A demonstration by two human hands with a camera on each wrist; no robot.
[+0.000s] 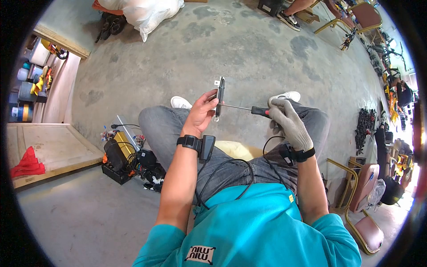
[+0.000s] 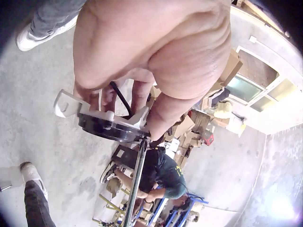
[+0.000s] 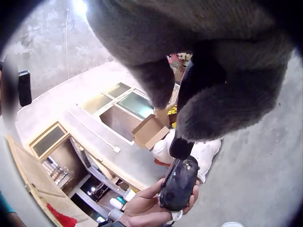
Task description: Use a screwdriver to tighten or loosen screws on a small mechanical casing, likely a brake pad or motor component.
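My bare left hand [image 1: 200,116] holds up a slim black part with pale bracket ends [image 1: 221,95] by its near side, thumb and fingers gripping it. In the left wrist view the part [image 2: 108,128] has a dark rounded body, and a pale tab sticks out at one end. My right hand [image 1: 290,123], in a grey knit glove, grips the black and red handle of a screwdriver [image 1: 259,111]. The screwdriver's metal shaft [image 2: 136,182] points left, its tip right at the part's edge by my left thumb. In the right wrist view the glove [image 3: 227,111] hides most of the handle.
A black cable [image 1: 251,178] loops over my lap. On the floor at left lies a heap of black gear and wires [image 1: 126,155], beside a wooden panel [image 1: 58,138] with a red cloth [image 1: 28,163]. A white sack [image 1: 149,15] lies ahead; a chair [image 1: 364,191] stands at right.
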